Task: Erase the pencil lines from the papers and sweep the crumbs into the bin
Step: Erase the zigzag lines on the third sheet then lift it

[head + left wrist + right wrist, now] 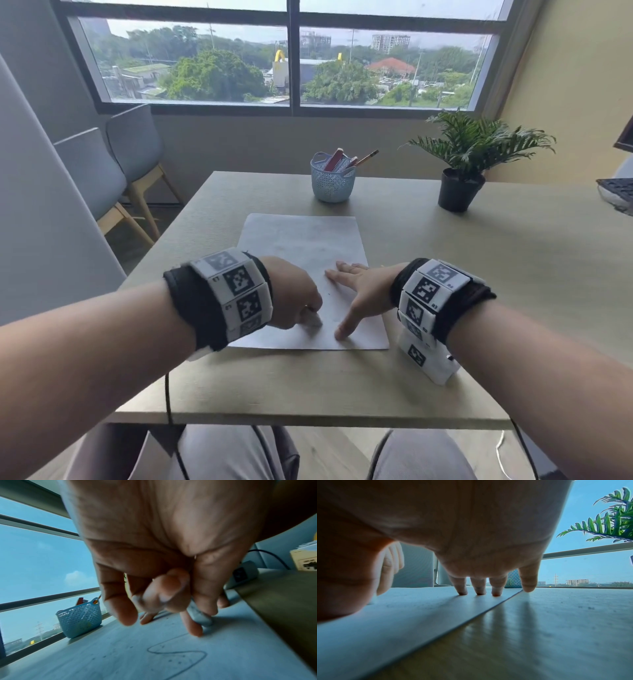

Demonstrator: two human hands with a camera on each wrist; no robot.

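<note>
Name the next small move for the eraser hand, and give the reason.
Probably rub the eraser toward the wavy pencil line. The left hand pinches it on the paper, the line is unerased, and the right hand lies flat holding the sheet.

paper [301, 246] lies on table [479, 274], near its front edge | left hand [294, 298] on paper's near left part | right hand [359, 291] on paper's near right part | basket [330, 181] behind paper, holding pencil [368, 157] | potted plant [459, 185] behind and right of paper | chairs [113, 178] left of paper, off the table
</note>
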